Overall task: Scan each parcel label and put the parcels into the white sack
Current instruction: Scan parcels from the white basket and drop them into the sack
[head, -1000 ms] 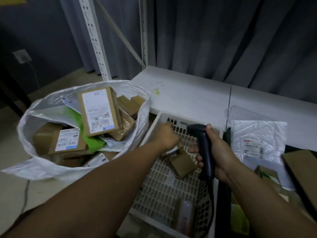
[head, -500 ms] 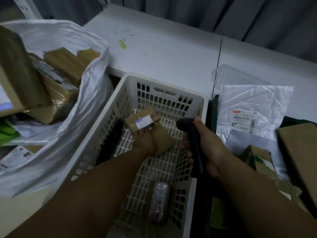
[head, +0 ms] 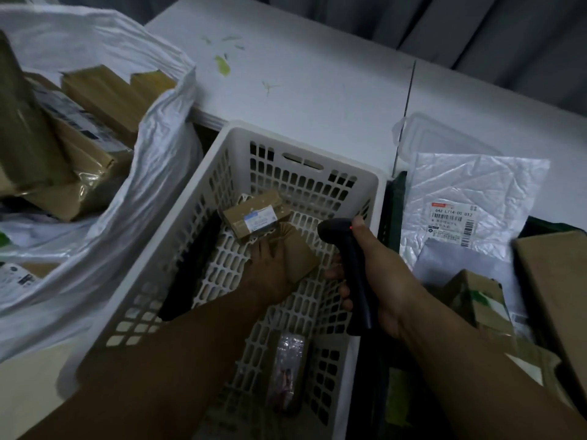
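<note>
A white slotted basket (head: 374,185) stands in front of me. Inside it lie a small brown box with a blue-white label (head: 254,214), a plain brown parcel (head: 300,252) and a clear-wrapped packet (head: 287,369). My left hand (head: 266,268) reaches down into the basket and grips the plain brown parcel at its left side. My right hand (head: 378,274) holds a black barcode scanner (head: 346,249) over the basket's right rim, a red light glowing at its head. The white sack (head: 149,173) at left is full of brown boxes.
A white table (head: 317,84) lies behind the basket. To the right are a white plastic mailer with a printed label (head: 470,198), a clear lid (head: 444,138), a large brown carton (head: 556,281) and smaller boxes (head: 476,296) in a dark bin.
My head has tilted down toward the basket, so the sack slid to the left edge. My left hand went deeper into the basket and closed on the plain brown parcel. The scanner hand stayed put.
</note>
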